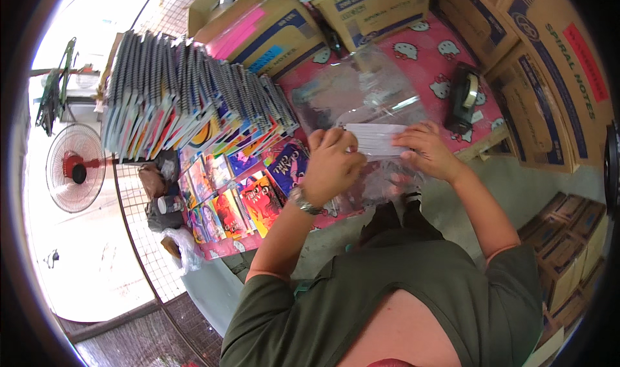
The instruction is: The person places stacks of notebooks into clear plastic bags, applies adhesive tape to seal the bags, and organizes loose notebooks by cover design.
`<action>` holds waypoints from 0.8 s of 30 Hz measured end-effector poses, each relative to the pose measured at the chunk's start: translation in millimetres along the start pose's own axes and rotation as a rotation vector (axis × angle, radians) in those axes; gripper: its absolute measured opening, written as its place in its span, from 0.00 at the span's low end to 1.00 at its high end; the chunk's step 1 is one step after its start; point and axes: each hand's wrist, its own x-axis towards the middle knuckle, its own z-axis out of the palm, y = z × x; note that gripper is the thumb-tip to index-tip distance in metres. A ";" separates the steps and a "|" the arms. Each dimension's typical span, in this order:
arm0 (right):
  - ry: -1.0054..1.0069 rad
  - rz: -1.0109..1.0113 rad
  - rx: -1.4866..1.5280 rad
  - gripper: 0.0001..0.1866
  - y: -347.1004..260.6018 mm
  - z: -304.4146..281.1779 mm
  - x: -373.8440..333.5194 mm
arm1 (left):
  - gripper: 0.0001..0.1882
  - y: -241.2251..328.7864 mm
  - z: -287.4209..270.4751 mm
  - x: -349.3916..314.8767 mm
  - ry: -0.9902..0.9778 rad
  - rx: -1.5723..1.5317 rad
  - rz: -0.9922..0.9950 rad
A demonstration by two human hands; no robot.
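Between spiral notebooks (194,89) and tape dispenser (461,105), right grip (434,151) pinches white paper (374,138) over plastic (361,89), left grip (332,167) unclear.

Head-worn fisheye view, facing down, close above table (426,56)

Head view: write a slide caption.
Right hand holding white sheet, left hand at its edge, over clear plastic near notebooks.

On my feed, strong white light pours in beyond the left edge of the pink patterned table (423,67), bleaching the ground behind the round wire-caged fan with a red-and-black centre (78,173). Glare streaks the crumpled clear plastic sheet (387,86) between far and near edges. I see shadow below the near edge; brown cardboard boxes (560,86) bow toward the black rim.
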 end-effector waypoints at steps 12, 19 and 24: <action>-0.096 -0.133 -0.323 0.32 -7.2 20.5 12.7 | 0.35 -16.9 96.1 -12.9 0.248 -0.381 -0.187; 0.153 -0.062 0.486 0.22 15.8 -3.2 14.1 | 0.46 3.6 105.4 -6.1 0.097 -0.237 -0.180; 0.959 0.960 0.053 0.11 172.4 -4.0 -78.8 | 0.46 28.2 89.3 10.3 0.044 -0.024 -0.101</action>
